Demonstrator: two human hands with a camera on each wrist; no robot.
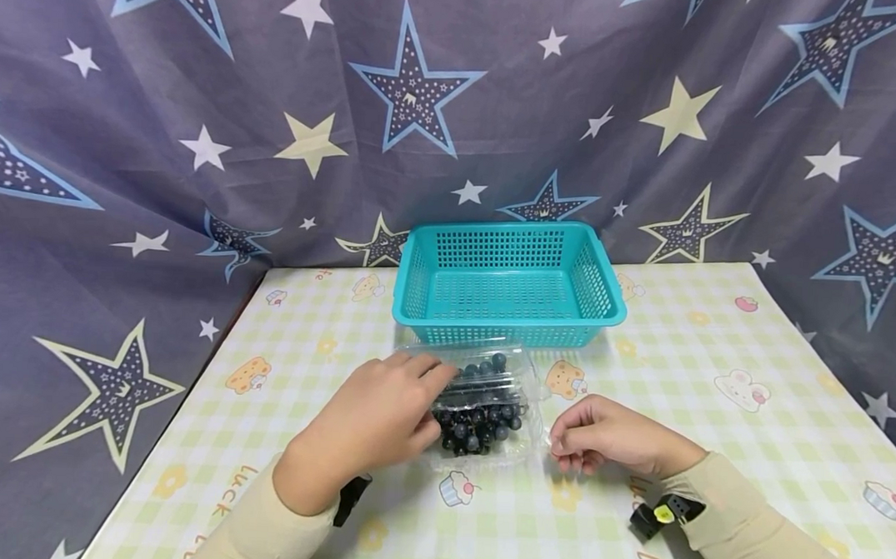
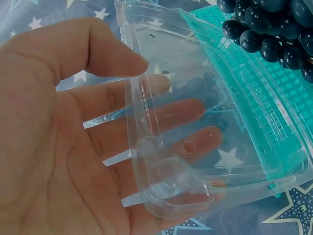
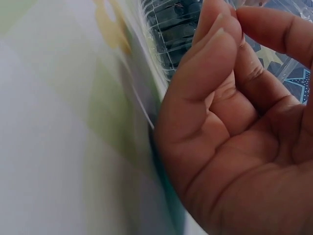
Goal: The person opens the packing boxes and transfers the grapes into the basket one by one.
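A clear plastic clamshell box (image 1: 535,425) holds a bunch of dark grapes (image 1: 479,427), and its hinged lid (image 2: 195,73) is partly raised over them. The left hand (image 1: 382,410) holds the lid at its edge. Close up, the left thumb lies at the lid's rim while the fingers (image 2: 181,110) show through the plastic from behind. On the box's right side, the right hand (image 1: 610,437) pinches the rim between thumb and index finger. Its other fingers (image 3: 205,88) are curled, and the pinched spot is mostly hidden in the right wrist view.
Directly behind the box stands a turquoise plastic basket (image 1: 509,332) with perforated walls. A checked tablecloth (image 1: 685,356) with cartoon prints covers the table. Beyond the table's back edge hangs a grey curtain (image 1: 528,158) patterned with stars.
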